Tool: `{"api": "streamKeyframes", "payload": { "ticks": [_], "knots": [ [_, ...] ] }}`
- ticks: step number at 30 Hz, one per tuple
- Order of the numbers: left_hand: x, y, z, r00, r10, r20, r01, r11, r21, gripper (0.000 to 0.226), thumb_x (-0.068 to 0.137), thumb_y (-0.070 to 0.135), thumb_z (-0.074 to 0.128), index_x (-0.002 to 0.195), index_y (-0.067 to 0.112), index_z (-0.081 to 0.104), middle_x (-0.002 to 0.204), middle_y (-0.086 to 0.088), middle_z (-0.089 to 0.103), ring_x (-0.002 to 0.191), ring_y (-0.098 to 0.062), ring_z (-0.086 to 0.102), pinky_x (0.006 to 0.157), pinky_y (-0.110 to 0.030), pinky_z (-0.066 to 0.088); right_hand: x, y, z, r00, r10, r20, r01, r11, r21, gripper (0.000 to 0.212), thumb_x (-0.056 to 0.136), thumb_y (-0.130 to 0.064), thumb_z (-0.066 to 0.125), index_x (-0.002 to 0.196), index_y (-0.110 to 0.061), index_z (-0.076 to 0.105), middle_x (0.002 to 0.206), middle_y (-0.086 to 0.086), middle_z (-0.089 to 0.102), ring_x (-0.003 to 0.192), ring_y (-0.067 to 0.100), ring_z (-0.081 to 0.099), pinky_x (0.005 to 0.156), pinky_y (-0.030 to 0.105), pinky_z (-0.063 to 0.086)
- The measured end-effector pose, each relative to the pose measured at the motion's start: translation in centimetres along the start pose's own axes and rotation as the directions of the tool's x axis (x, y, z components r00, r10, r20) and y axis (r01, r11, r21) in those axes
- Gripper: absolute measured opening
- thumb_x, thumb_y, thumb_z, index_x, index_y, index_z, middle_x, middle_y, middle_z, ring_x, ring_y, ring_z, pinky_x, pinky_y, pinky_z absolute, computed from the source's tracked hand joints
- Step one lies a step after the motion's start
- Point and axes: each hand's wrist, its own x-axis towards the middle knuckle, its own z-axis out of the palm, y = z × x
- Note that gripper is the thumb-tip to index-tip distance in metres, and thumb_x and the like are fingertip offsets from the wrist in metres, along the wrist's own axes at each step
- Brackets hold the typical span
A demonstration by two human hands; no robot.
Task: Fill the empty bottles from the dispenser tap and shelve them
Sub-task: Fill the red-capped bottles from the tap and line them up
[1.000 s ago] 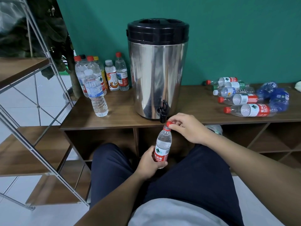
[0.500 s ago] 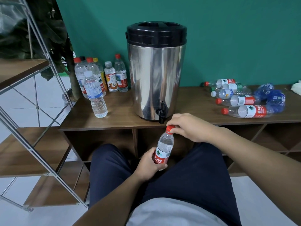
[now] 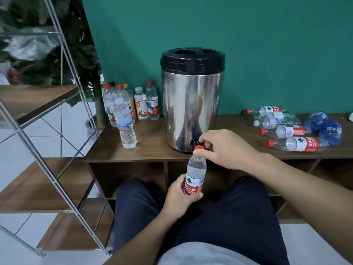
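Note:
A steel dispenser (image 3: 192, 104) with a black lid stands on the wooden cabinet top (image 3: 149, 148); its black tap (image 3: 195, 140) faces me. Just below the tap, my left hand (image 3: 179, 196) grips a clear water bottle (image 3: 195, 173) by its red label. My right hand (image 3: 223, 148) pinches the bottle's red cap (image 3: 199, 148). Several empty bottles (image 3: 294, 131) lie on their sides to the right. Several upright bottles (image 3: 131, 104) stand left of the dispenser, one clear bottle (image 3: 125, 125) nearer the front.
A metal-framed rack with wooden shelves (image 3: 38, 100) stands at the left, a leafy plant (image 3: 49, 44) behind it. Open cabinet compartments (image 3: 129, 178) sit below the top. My dark-trousered legs (image 3: 219, 217) fill the foreground.
My view has tilted up and shifted slightly. Both hands stay on the bottle under the tap, the right hand's fingers still working at the cap.

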Motion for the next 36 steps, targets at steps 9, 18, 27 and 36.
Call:
{"api": "streamKeyframes", "payload": {
  "ticks": [9, 18, 27, 36],
  "knots": [
    [-0.8, 2.2, -3.1, 0.999, 0.03, 0.009, -0.031, 0.999, 0.015, 0.06, 0.078, 0.014, 0.101, 0.13, 0.025, 0.074, 0.119, 0.005, 0.083, 0.111, -0.016, 0.079, 0.101, -0.038, 0.065, 2.0, -2.6, -2.0, 0.968, -0.215, 0.131, 0.219, 0.976, -0.01, 0.019, 0.109, -0.037, 0.057, 0.122, -0.031, 0.069, 0.115, -0.009, 0.064, 0.1, 0.015, 0.064, 0.087, 0.041, 0.057],
    [-1.1, 3.5, -7.4, 1.0, 0.009, -0.026, -0.01, 0.999, -0.043, 0.059, 0.078, 0.015, 0.102, 0.13, 0.026, 0.077, 0.118, -0.003, 0.084, 0.111, -0.027, 0.08, 0.102, -0.055, 0.066, 5.8, -5.2, -3.6, 0.943, -0.265, 0.2, 0.268, 0.963, 0.016, 0.027, 0.116, -0.039, 0.052, 0.138, -0.033, 0.066, 0.125, -0.013, 0.061, 0.113, 0.013, 0.061, 0.101, 0.038, 0.055],
    [-0.5, 4.2, -10.4, 0.987, 0.003, -0.161, -0.008, 0.999, -0.031, 0.068, 0.08, 0.023, 0.104, 0.14, 0.031, 0.073, 0.122, 0.008, 0.082, 0.116, -0.018, 0.079, 0.095, -0.044, 0.069, 9.9, -9.0, -2.6, 0.977, -0.193, 0.087, 0.202, 0.973, -0.111, 0.045, 0.114, -0.053, 0.046, 0.128, -0.021, 0.074, 0.117, -0.001, 0.067, 0.105, 0.018, 0.065, 0.095, 0.037, 0.057],
    [0.9, 4.2, -11.5, 0.918, 0.069, -0.392, -0.02, 0.991, 0.129, 0.082, 0.079, 0.042, 0.102, 0.151, 0.038, 0.064, 0.132, 0.023, 0.075, 0.122, -0.001, 0.072, 0.107, -0.039, 0.064, 12.2, -10.7, 0.6, 0.973, -0.028, -0.227, 0.037, 0.999, 0.035, 0.046, 0.105, -0.065, 0.058, 0.088, -0.023, 0.066, 0.079, -0.008, 0.06, 0.078, 0.012, 0.06, 0.068, 0.032, 0.047]
  ]
}}
